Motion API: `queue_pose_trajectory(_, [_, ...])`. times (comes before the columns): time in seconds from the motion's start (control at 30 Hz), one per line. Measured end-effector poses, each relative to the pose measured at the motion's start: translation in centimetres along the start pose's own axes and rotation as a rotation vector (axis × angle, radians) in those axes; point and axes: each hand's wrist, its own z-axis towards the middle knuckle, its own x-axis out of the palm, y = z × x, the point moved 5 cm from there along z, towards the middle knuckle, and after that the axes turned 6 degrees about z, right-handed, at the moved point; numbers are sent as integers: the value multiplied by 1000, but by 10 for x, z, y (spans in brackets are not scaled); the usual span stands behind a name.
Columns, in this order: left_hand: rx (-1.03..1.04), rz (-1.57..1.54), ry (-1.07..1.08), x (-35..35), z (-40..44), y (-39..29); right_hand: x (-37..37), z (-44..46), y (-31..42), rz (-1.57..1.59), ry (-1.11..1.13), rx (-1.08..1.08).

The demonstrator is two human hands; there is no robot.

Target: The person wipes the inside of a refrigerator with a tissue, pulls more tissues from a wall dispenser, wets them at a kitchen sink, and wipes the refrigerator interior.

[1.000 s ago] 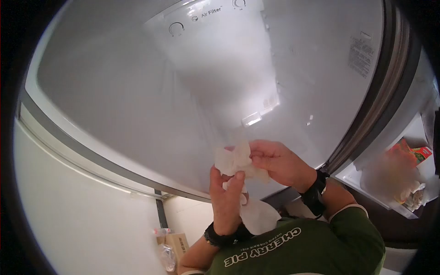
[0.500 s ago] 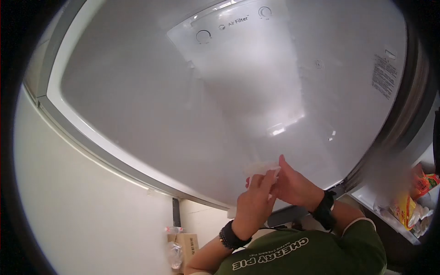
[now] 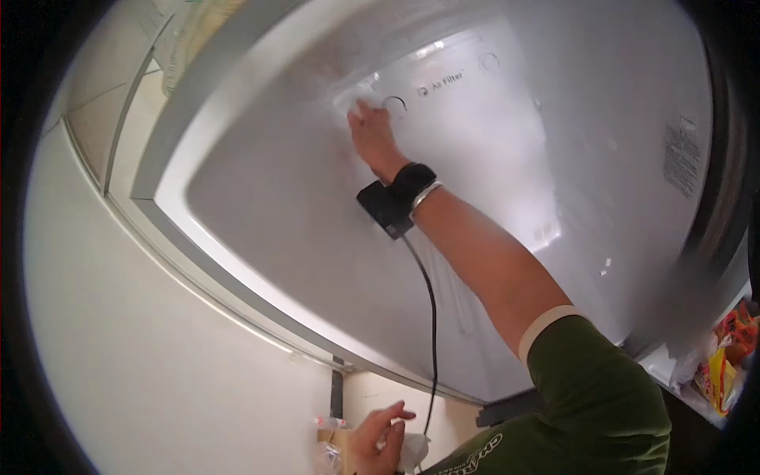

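Note:
My right hand (image 3: 372,138) reaches up to the inner back wall of a refrigerator, its fingers pressed to the surface just left of a round dial (image 3: 393,104). A thin white tissue (image 3: 346,100) shows faintly under the fingertips. Around that wrist are a black band and a black box (image 3: 385,210) with a cable. Low in the view, outside the refrigerator, my left hand (image 3: 380,439) has curled fingers, with a white crumpled tissue (image 3: 414,451) at its side; the grip is partly hidden.
The glossy wall panel (image 3: 475,134) bears "Air Filter" lettering and a second dial (image 3: 489,63). A pale door or panel (image 3: 198,340) fills the left. Colourful food packets (image 3: 720,376) lie at the lower right. A cardboard box (image 3: 336,439) stands on the floor.
My hands were together over the white tissue; they have parted. The right has stretched up and left to the wall by the dial, while the left has dropped to the bottom edge.

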Motion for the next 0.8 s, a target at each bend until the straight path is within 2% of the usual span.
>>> queue_pose_trajectory(0.03, [-91,18,22,-3,-7,8,19,7,-6,-169,78,-65])
queue_pose_trajectory(0.13, [-106,-27,-33,-13,-20,27,25,22,-27,-26,33,138])
queue_pose_trajectory(0.23, [-141,60,-97,-28,-26,31,4,20,-40,259,-367,229])
queue_pose_trajectory(0.27, [-125,54,-140,-31,-28,32,1,26,-32,32,-355,22])
queue_pose_trajectory(0.37, [-187,-38,-210,-39,-34,47,11,31,-34,-162,-244,109])
queue_pose_trajectory(0.47, [-140,26,-244,-47,-35,43,39,47,-52,83,-46,256])
queue_pose_trajectory(0.57, [-196,-41,-256,-52,-38,45,48,49,-50,78,-31,179])
queue_pose_trajectory(0.67, [-146,-3,-251,-57,-40,48,60,53,-45,-102,172,-68])
queue_pose_trajectory(0.8, [-126,17,-251,-63,-40,62,12,-12,43,279,72,-241])
